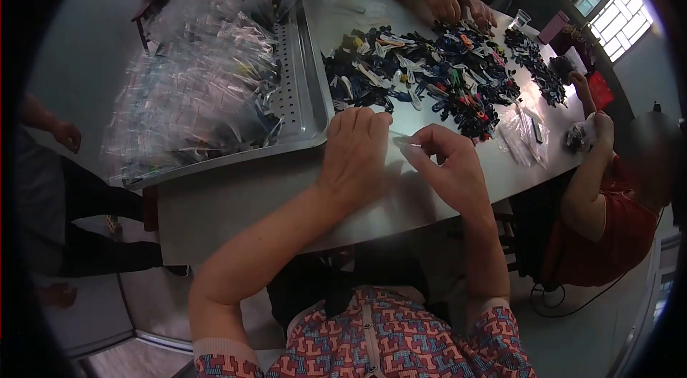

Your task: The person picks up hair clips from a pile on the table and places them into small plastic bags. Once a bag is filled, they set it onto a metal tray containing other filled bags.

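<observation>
Left hand lies palm down on the bench near its near edge. Its grip is slack, with the fingers straight and close together and nothing held. The fingertips sit just short of the tray's near corner.

Right hand is just beside it, toward the right edge. Its grip is pressed together, thumb and forefinger pinching a small clear packet. The packet sticks out toward the left hand's fingertips, low over the bench. Cannot tell whether it touches them or the surface.

Metal tray runs along the left edge of the bench, with a perforated floor, heaped with filled clear bags.

Mid-bench, stretching to the far right corner, is a wide pile of small parts, mostly dark with white, orange and green among them. They are too small to identify.

A few loose flat bags lie by the right edge.

At the far edge, a co-worker's hands rest in the pile. At the right edge a person in a red top has one hand raised at the bench rim. A clear cup stands at the far right corner.
</observation>
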The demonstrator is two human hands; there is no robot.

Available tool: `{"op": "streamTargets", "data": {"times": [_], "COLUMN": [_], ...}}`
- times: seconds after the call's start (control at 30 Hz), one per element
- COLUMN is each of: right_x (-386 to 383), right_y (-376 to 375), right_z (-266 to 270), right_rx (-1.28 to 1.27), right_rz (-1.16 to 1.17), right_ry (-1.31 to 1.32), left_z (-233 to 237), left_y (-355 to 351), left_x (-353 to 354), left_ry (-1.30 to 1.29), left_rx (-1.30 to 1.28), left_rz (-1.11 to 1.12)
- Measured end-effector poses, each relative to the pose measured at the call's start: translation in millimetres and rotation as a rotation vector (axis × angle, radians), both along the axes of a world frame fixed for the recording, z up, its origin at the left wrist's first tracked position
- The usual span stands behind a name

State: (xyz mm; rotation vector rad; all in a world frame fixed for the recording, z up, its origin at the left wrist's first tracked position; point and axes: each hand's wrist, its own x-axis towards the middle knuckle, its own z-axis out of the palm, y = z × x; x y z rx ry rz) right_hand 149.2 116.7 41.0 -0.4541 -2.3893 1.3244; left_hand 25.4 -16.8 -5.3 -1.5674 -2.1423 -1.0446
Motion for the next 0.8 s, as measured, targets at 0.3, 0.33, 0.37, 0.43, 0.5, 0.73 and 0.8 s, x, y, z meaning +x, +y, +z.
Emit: {"op": "streamTargets", "data": {"times": [0.3,0.33,0.37,0.43,0.5,0.73,0.8], "right_x": [4.2,4.4,4.5,5.8,7.8,9.9,9.7], "right_y": [-7.0,-8.2,-9.0,-5.4,-5.6,-6.6,-8.4], "right_z": [-0.9,-0.2,0.0,-6.5,-7.6,-1.8,-2.3], "right_rx": [0.129,-0.078,-0.285,-0.265,-0.245,-0.076,-0.06], "right_rz": [0.1,0.107,0.113,0.162,0.212,0.255,0.257], "right_ry": [0.026,0.017,0.009,0.03,0.05,-0.092,-0.072], "left_z": [-5.5,-7.2,-9.1,-12.4,-14.3,-5.1,-4.2], "left_y": [5.8,6.7,7.4,8.0,6.9,6.4,6.6], "left_x": [-4.0,-4.6,-5.5,-7.0,-7.9,-4.6,-2.9], "left_ry": [0.056,0.059,0.058,0.05,0.035,0.098,0.098], "left_rx": [0.153,0.181,0.181,0.174,0.159,0.166,0.173], "left_rz": [-0.026,-0.034,-0.034,-0.052,-0.071,-0.048,-0.051]}}
